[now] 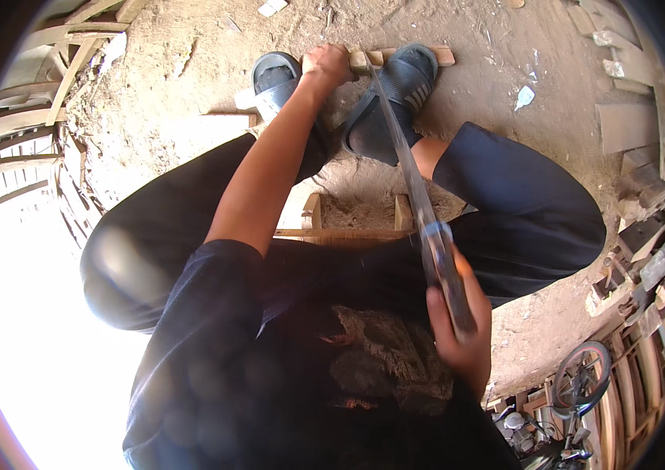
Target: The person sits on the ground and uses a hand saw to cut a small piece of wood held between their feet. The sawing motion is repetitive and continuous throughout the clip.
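A short wooden batten (376, 57) lies on the dirt ground between my sandaled feet, with my right sandal (404, 88) on it. My left hand (327, 66) is closed on the batten's left end, beside my left sandal (269, 86). In my right hand (459, 321), low on the right near my body, is the handle of a long hand saw (403, 149). The saw's blade runs forward, its far end at the batten just right of my left hand; whether its teeth are in the wood is too small to tell.
I sit on a low wooden seat (313, 233) with my knees apart. Stacked wood offcuts (646, 251) line the right side, with a bicycle wheel (579, 376) at lower right. Wooden slats (66, 66) stand at upper left, and a board (226, 119) lies near my left foot.
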A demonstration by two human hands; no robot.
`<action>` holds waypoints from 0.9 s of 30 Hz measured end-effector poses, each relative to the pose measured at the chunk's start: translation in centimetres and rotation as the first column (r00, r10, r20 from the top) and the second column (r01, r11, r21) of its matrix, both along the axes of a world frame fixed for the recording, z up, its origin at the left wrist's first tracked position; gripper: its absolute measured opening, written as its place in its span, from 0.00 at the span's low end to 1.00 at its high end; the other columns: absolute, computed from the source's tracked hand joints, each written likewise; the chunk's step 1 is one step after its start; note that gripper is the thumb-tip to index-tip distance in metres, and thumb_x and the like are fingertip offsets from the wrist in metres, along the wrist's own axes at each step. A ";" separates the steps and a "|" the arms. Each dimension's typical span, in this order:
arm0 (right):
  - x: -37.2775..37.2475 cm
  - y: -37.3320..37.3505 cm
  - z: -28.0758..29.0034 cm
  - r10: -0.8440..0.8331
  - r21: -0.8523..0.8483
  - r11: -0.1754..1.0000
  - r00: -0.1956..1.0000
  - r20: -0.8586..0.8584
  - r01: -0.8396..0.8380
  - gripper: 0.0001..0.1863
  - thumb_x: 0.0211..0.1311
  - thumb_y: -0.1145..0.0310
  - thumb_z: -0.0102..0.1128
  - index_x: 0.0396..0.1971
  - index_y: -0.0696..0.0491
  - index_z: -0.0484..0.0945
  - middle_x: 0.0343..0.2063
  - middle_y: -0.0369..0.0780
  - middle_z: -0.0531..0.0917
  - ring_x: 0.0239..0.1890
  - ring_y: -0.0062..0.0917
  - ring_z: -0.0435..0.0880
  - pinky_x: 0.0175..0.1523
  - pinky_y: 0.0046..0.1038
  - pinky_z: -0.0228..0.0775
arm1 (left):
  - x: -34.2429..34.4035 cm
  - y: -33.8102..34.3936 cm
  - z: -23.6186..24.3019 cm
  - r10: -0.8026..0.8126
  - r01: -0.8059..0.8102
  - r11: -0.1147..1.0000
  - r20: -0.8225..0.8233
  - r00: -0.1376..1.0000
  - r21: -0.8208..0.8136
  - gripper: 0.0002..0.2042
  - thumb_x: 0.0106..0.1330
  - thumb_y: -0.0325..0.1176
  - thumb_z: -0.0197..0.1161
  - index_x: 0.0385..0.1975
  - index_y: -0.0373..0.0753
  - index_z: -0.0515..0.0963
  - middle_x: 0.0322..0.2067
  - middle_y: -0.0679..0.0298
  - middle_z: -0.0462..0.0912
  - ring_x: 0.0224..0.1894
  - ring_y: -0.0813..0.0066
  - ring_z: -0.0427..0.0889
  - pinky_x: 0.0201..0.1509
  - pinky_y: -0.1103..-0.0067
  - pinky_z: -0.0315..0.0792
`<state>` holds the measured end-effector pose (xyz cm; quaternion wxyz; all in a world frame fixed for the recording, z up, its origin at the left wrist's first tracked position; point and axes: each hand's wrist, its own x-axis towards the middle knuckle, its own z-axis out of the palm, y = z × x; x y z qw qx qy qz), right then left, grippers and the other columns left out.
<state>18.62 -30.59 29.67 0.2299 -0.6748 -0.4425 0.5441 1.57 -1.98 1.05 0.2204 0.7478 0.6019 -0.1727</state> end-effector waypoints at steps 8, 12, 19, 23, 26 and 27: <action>0.0 2.6 -1.2 -0.073 -0.207 0.977 0.995 -0.064 0.059 0.27 0.63 0.73 0.51 0.62 0.63 0.60 0.50 0.52 0.76 0.54 0.36 0.76 0.56 0.29 0.64 | 0.4 -0.4 -0.2 -0.028 0.028 0.999 0.006 1.000 0.035 0.23 0.48 0.48 0.69 0.42 0.42 0.80 0.43 0.55 0.82 0.47 0.61 0.82 0.50 0.67 0.75; 1.0 -1.2 0.3 0.079 0.028 0.996 0.996 0.047 -0.081 0.28 0.62 0.73 0.50 0.62 0.64 0.59 0.55 0.54 0.73 0.59 0.39 0.73 0.61 0.31 0.62 | 0.0 -1.0 -0.5 -0.028 0.030 0.992 -0.021 0.999 0.119 0.17 0.55 0.40 0.58 0.42 0.40 0.79 0.44 0.52 0.81 0.48 0.58 0.81 0.51 0.68 0.74; -0.5 2.3 -2.0 -0.080 -0.216 0.974 0.995 -0.066 0.065 0.27 0.62 0.76 0.50 0.61 0.64 0.60 0.54 0.54 0.73 0.58 0.39 0.73 0.60 0.30 0.64 | -0.3 -1.0 -0.4 -0.042 0.039 0.996 0.038 0.998 0.085 0.16 0.55 0.38 0.55 0.40 0.39 0.80 0.43 0.49 0.81 0.47 0.55 0.81 0.52 0.68 0.74; 0.0 -2.0 1.6 0.013 0.007 1.000 0.996 0.088 -0.013 0.26 0.61 0.76 0.53 0.60 0.61 0.63 0.52 0.52 0.76 0.55 0.38 0.76 0.56 0.29 0.67 | -0.3 -1.1 -0.5 -0.044 0.040 0.994 0.038 0.998 0.102 0.21 0.54 0.48 0.61 0.42 0.39 0.80 0.43 0.50 0.81 0.48 0.56 0.81 0.52 0.67 0.74; -0.3 0.1 -1.1 -0.015 0.105 0.994 1.000 0.020 0.013 0.26 0.61 0.76 0.53 0.60 0.61 0.63 0.50 0.53 0.76 0.54 0.38 0.78 0.55 0.29 0.67 | -0.1 -0.9 0.5 -0.023 0.020 0.997 0.048 0.999 0.069 0.25 0.51 0.54 0.64 0.42 0.40 0.80 0.42 0.50 0.82 0.48 0.56 0.81 0.52 0.68 0.74; -0.5 1.6 -2.4 -0.075 -0.057 0.996 0.996 -0.050 0.072 0.26 0.61 0.75 0.53 0.60 0.61 0.63 0.47 0.52 0.78 0.51 0.37 0.79 0.53 0.29 0.68 | -0.4 -0.6 0.4 -0.032 0.028 0.998 0.053 0.998 0.064 0.25 0.50 0.54 0.64 0.42 0.40 0.80 0.42 0.51 0.82 0.48 0.56 0.81 0.52 0.68 0.74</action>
